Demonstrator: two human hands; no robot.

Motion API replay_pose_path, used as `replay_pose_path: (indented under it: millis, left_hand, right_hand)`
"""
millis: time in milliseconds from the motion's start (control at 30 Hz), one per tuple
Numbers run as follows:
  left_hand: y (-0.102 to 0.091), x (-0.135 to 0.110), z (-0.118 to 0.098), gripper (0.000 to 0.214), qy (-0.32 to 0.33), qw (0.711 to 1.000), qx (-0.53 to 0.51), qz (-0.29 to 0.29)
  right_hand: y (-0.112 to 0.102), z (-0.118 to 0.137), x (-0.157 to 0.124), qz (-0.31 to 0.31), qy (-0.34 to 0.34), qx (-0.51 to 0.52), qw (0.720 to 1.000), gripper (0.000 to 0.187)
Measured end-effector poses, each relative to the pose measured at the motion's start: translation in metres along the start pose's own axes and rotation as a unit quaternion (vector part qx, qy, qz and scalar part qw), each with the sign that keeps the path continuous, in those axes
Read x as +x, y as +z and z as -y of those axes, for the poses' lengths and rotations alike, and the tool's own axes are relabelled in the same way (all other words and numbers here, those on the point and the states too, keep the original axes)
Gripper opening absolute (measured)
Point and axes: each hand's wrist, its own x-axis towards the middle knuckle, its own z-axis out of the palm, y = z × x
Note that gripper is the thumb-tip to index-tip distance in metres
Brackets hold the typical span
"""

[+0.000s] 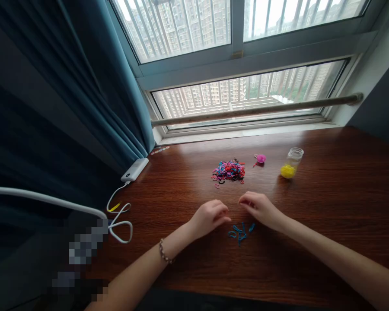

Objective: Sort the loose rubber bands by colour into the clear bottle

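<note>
Head view: left hand (210, 218) and right hand (258, 208) have curled fingers, tips partly hidden; whether either pinches anything, I cannot tell. Blue bands (242, 236) lie toward the near edge of the table (175, 185); mixed bands (229, 170), individually indistinct, nearer its far edge.

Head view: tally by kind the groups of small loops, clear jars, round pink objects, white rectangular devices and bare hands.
Multicoloured heap of small loops: 1
Loose cluster of small blue loops: 1
Clear jar holding yellow pieces: 1
Small round pink object: 1
White rectangular device: 1
Bare left hand and bare right hand: 2
Total: 7
</note>
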Motion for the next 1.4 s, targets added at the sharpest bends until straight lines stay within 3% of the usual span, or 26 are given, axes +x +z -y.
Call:
replay_pose_path:
  millis: [100,167,267,333,467,733,900,1067,1267,1400]
  left_hand:
    - [-0.009,0.037,0.039,0.018,-0.063,0.986,0.029,-0.15]
    - [-0.012,0.064,0.066,0.016,-0.097,0.969,0.056,-0.22]
    - [-0.008,0.096,0.094,0.015,-0.127,0.954,0.074,-0.263]
    - [0.0,0.107,0.102,0.015,-0.139,0.947,0.083,-0.276]
    - [0.012,0.108,0.099,0.014,-0.107,0.949,0.11,-0.276]
    - [0.015,0.1,0.091,0.016,-0.062,0.963,0.135,-0.223]
    - [0.017,0.099,0.092,0.017,-0.05,0.965,0.135,-0.22]
    - [0.017,0.099,0.097,0.016,-0.041,0.96,0.109,-0.255]
    - [0.017,0.099,0.106,0.011,-0.047,0.946,0.034,-0.319]
    - [0.016,0.097,0.105,0.005,-0.102,0.933,-0.029,-0.343]
  right_hand:
    - [-0.013,-0.035,0.036,-0.101,0.041,-0.012,0.994,0.015]
    - [-0.019,-0.058,0.06,-0.162,0.048,-0.023,0.985,0.016]
    - [-0.022,-0.084,0.088,-0.247,0.066,-0.049,0.966,0.018]
    - [-0.02,-0.095,0.096,-0.262,0.044,-0.065,0.962,0.021]
    - [-0.012,-0.102,0.093,-0.2,-0.038,-0.139,0.969,0.03]
    - [-0.002,-0.112,0.088,-0.129,-0.02,-0.193,0.972,0.036]
    - [-0.006,-0.119,0.092,-0.153,-0.043,-0.137,0.978,0.035]
    - [-0.012,-0.116,0.092,-0.193,-0.056,-0.057,0.978,0.034]
    - [-0.014,-0.11,0.084,-0.281,0.009,0.025,0.959,0.03]
    - [-0.015,-0.109,0.079,-0.32,0.061,0.031,0.945,0.025]
